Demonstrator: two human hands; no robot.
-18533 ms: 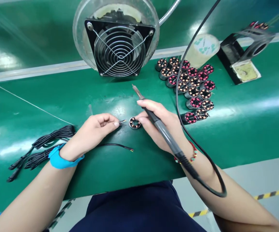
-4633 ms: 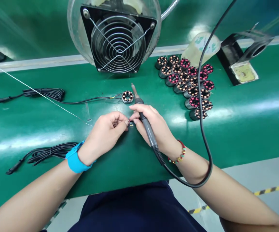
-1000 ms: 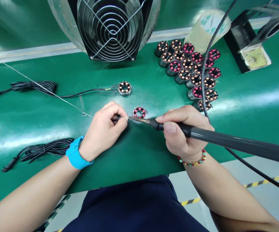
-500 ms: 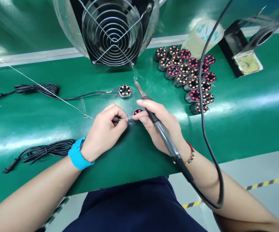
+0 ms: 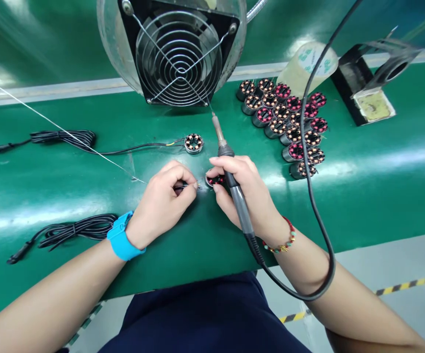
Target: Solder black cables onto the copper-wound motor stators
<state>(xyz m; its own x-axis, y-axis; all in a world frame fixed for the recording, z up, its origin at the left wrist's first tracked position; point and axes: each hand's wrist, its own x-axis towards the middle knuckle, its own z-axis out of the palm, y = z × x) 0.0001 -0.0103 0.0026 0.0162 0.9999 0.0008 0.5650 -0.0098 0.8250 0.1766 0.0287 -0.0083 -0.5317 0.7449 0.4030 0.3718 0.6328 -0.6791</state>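
Note:
My left hand [image 5: 168,201] is closed in a pinch on the end of a black cable [image 5: 180,186], its thin bared wires poking out past the fingertips. In my right hand [image 5: 254,198] lies a soldering iron [image 5: 238,198], its tip pointing away toward the fan. The thumb and forefinger of that hand are also at a small motor stator with red windings [image 5: 211,179], which they partly cover. Wire ends and stator are close together, but I cannot tell whether they touch. Just beyond sits a copper-wound stator [image 5: 193,143] with a black lead attached.
A caged fan [image 5: 179,63] stands at the back. Several stators [image 5: 278,112] are grouped at right, beside a tape roll [image 5: 313,61] and an iron stand with sponge [image 5: 374,105]. Coiled cables [image 5: 76,230] lie left; solder wire [image 5: 65,132] stretches across. The iron's cord [image 5: 305,142] loops over my right forearm.
The soldering iron has swung more upright, its tip shifting slightly right. My right fingers have moved onto the red stator, which sits a little farther right. The whole view has shifted slightly.

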